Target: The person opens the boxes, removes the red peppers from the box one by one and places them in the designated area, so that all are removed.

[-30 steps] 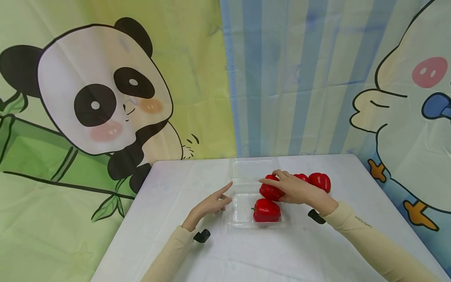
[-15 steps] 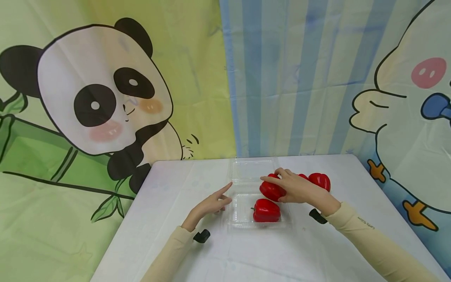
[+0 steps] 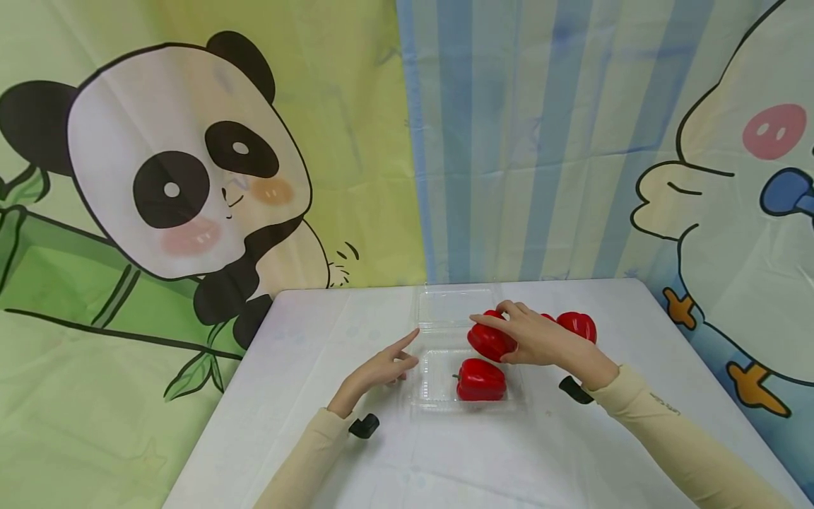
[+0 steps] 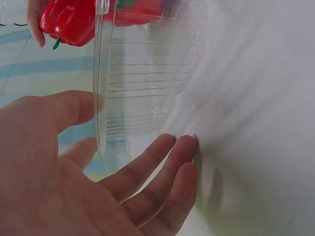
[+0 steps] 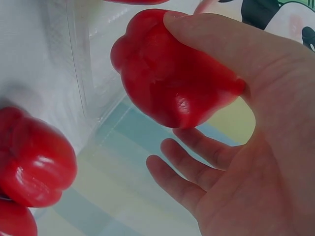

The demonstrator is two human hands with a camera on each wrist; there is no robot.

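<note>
My right hand (image 3: 540, 338) grips a red bell pepper (image 3: 488, 341) over the back part of a clear plastic clamshell box (image 3: 435, 378). In the right wrist view the thumb lies across this pepper, with fingers on its other side. A second red bell pepper (image 3: 481, 382) lies in the box's front part, its stem pointing left. At the box's left side is my left hand (image 3: 381, 367), its index finger stretched out. The left wrist view has two fingertips right at the box's rim (image 4: 100, 123) and the other fingers (image 4: 162, 182) low by the white tabletop.
Behind the box its clear lid (image 3: 439, 305) lies folded back. More red bell peppers (image 3: 577, 326) sit on the white table (image 3: 356, 459) to the right, partly behind my right hand. A printed cloth (image 3: 356, 141) with a panda hangs along the table's back edge.
The right hand still grips its bell pepper, which has risen and tilted slightly. My left hand has stayed in place at the box's left side.
</note>
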